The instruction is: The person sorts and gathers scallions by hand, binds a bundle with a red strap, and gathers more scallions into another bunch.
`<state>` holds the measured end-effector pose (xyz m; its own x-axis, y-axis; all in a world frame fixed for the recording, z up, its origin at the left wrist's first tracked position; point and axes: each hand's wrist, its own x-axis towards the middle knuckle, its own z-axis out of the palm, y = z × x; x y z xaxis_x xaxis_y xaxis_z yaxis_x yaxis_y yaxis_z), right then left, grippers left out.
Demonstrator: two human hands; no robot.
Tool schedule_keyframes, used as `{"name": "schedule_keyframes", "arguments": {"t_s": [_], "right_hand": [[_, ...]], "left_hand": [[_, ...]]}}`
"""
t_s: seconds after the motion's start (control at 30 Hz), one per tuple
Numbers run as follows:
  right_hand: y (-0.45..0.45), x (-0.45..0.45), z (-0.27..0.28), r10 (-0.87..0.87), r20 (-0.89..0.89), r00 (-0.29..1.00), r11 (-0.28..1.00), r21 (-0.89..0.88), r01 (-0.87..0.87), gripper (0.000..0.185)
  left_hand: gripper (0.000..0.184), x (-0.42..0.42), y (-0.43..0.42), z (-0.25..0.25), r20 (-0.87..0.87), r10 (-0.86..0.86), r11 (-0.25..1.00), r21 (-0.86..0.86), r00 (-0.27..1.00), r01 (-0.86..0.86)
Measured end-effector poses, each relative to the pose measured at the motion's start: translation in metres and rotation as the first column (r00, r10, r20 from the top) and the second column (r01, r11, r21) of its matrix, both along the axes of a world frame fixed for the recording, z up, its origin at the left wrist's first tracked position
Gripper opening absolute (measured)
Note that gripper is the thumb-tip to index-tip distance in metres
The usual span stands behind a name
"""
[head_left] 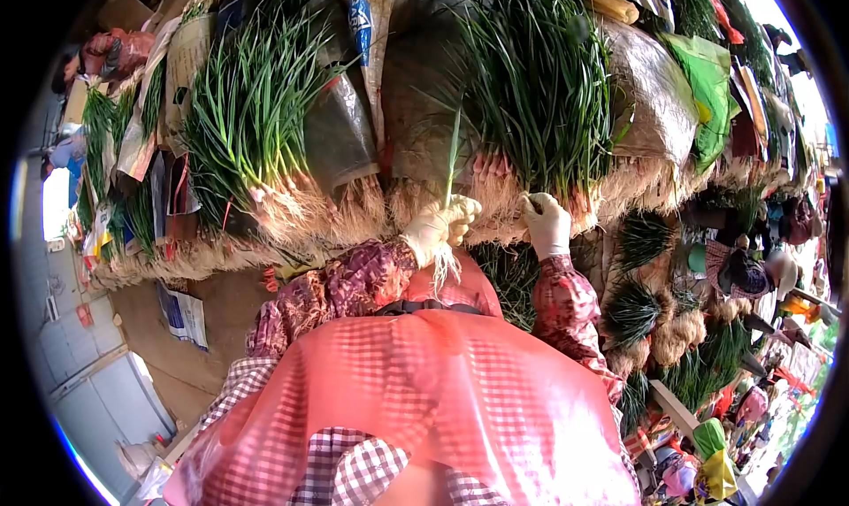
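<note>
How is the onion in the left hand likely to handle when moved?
The onion is probably light, being slim. Its stalk seems fairly stiff, running nearly straight out of the left hand. The thin, dangling roots would likely flop and might snag.

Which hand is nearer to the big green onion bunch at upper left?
Left. The left hand, gripping a single green onion, is to the lower right of the big bunch; the right hand is farther right, below another bunch.
</note>
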<state>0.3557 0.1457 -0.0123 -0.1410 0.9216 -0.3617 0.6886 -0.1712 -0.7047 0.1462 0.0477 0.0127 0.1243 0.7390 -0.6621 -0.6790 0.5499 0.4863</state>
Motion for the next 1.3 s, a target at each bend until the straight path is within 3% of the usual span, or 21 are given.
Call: {"name": "schedule_keyframes", "arguments": {"t_s": [0.13, 0.17, 0.27, 0.37, 0.53, 0.57, 0.6, 0.63, 0.67, 0.73, 0.77, 0.8, 0.83, 0.87, 0.9, 0.93, 1.0, 1.07, 1.17, 1.27, 1.3], "right_hand": [[0.007, 0.019, -0.057, 0.152, 0.385, 0.911, 0.936, 0.239, -0.257, 0.024], [0.008, 0.024, -0.084, 0.174, 0.262, 0.949, 0.916, 0.312, -0.254, 0.020], [0.001, -0.005, -0.015, 0.016, -0.074, 0.997, 0.997, -0.068, -0.021, 0.018], [-0.024, -0.028, 0.029, -0.032, -0.330, 0.943, 0.959, -0.278, -0.064, 0.017], [-0.009, -0.046, 0.038, -0.336, -0.492, 0.803, 0.873, -0.482, 0.070, 0.023], [-0.003, -0.046, 0.027, -0.295, -0.576, 0.762, 0.894, -0.448, 0.008, 0.026], [-0.004, -0.056, 0.034, -0.408, -0.699, 0.587, 0.854, -0.519, -0.024, 0.018], [0.007, -0.053, 0.017, 0.389, -0.547, 0.741, 0.921, 0.217, -0.323, 0.021], [0.019, -0.051, -0.002, 0.589, 0.039, 0.807, 0.452, 0.812, -0.369, 0.029], [0.002, -0.057, -0.020, 0.436, -0.106, 0.893, 0.700, 0.664, -0.263, 0.020], [-0.007, -0.064, -0.001, 0.316, -0.016, 0.949, 0.887, 0.359, -0.290, 0.012], [-0.010, -0.065, 0.005, 0.332, -0.057, 0.942, 0.835, 0.483, -0.265, 0.016], [-0.016, -0.073, -0.016, 0.172, -0.320, 0.932, 0.905, 0.425, -0.021, 0.019], [-0.016, -0.079, -0.033, 0.009, -0.564, 0.826, 0.933, 0.302, 0.196, 0.023], [-0.015, -0.072, 0.029, -0.508, -0.704, 0.496, 0.838, -0.538, 0.095, 0.024], [-0.005, -0.074, 0.029, -0.766, -0.627, 0.143, 0.643, -0.749, 0.158, 0.022], [-0.002, -0.057, 0.027, -0.715, -0.673, 0.189, 0.691, -0.721, 0.045, 0.022], [-0.014, -0.047, 0.035, -0.433, -0.765, 0.476, 0.850, -0.523, -0.068, 0.023], [-0.020, -0.051, 0.047, -0.365, -0.782, 0.505, 0.876, -0.472, -0.098, 0.027], [-0.012, -0.058, 0.036, -0.143, -0.780, 0.609, 0.830, -0.429, -0.356, 0.028], [-0.015, -0.066, 0.019, -0.058, -0.811, 0.582, 0.907, -0.286, -0.309, 0.023]], "left_hand": [[0.025, 0.002, 0.001, 0.007, 0.105, 0.033, 0.999, -0.002, 0.994, -0.033], [0.026, 0.004, 0.001, -0.001, 0.140, 0.068, 0.997, -0.031, 0.988, -0.065], [0.028, 0.009, 0.003, -0.005, 0.053, 0.018, 1.000, -0.005, 0.998, -0.018], [0.025, 0.015, 0.008, -0.013, 0.040, -0.011, 0.996, 0.088, 0.999, 0.007], [0.018, 0.032, 0.017, 0.013, -0.028, 0.107, 0.994, -0.024, 0.994, -0.108], [0.018, 0.025, 0.014, 0.016, -0.093, 0.003, 1.000, 0.007, 0.996, -0.003], [0.018, 0.029, 0.013, 0.017, -0.153, 0.004, 1.000, -0.022, 0.988, -0.007], [0.017, 0.027, 0.008, 0.017, -0.135, 0.027, 0.998, 0.054, 0.990, -0.020], [0.021, 0.026, 0.009, 0.006, -0.151, -0.014, 1.000, 0.004, 0.988, 0.015], [0.022, 0.029, 0.010, -0.016, -0.197, 0.030, 0.996, 0.093, 0.980, -0.012], [0.024, 0.030, 0.007, -0.028, -0.124, 0.090, 0.989, 0.129, 0.988, -0.074], [0.022, 0.028, 0.005, -0.037, -0.080, 0.104, 0.989, 0.115, 0.991, -0.094], [0.018, 0.025, 0.009, -0.005, -0.172, 0.015, 0.996, -0.079, 0.985, -0.029], [0.009, 0.023, 0.013, 0.005, -0.066, 0.062, 0.995, -0.070, 0.996, -0.066], [0.005, 0.015, 0.013, 0.014, 0.177, 0.059, 0.997, -0.053, 0.982, -0.050], [0.007, 0.010, 0.014, 0.021, 0.410, 0.052, 0.998, -0.039, 0.911, -0.040], [0.009, 0.008, 0.006, 0.027, 0.631, 0.029, 0.999, -0.005, 0.775, -0.034], [0.011, 0.007, 0.002, 0.026, 0.607, 0.009, 1.000, 0.003, 0.795, -0.014], [0.016, 0.003, -0.003, 0.025, 0.650, 0.012, 1.000, -0.004, 0.760, -0.012], [0.022, -0.001, -0.006, 0.026, 0.625, -0.007, 1.000, 0.011, 0.780, 0.000], [0.022, -0.005, -0.008, 0.022, 0.644, -0.019, 1.000, 0.029, 0.765, 0.000]]}}
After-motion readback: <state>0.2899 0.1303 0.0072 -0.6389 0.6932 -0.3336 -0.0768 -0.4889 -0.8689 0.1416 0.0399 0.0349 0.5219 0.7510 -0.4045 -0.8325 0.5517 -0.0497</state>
